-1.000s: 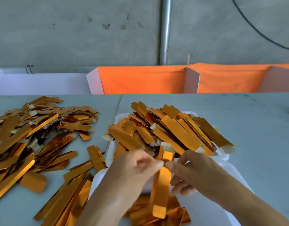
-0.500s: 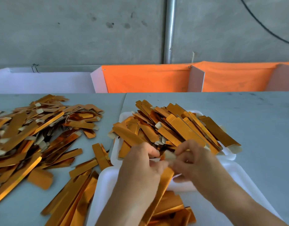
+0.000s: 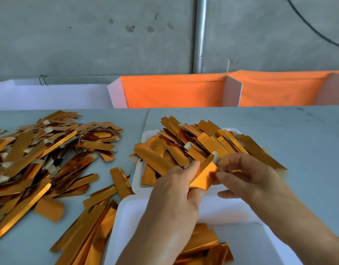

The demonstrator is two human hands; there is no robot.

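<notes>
A grey concrete wall [image 3: 88, 35] rises behind the pale grey tabletop [image 3: 298, 140] and a low orange cloth screen [image 3: 174, 90]. A loose heap of gold foil strips [image 3: 40, 150] crowds the table's left; the right side lies open. Over the near white foam tray [image 3: 260, 243], the left hand [image 3: 174, 197] and right hand [image 3: 250, 178] both pinch one shiny gold card strip [image 3: 203, 176], fingers curled onto it.

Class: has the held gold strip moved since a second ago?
Yes. The strip no longer hangs over the near tray; its lower end has swung up toward the far tray.
</notes>
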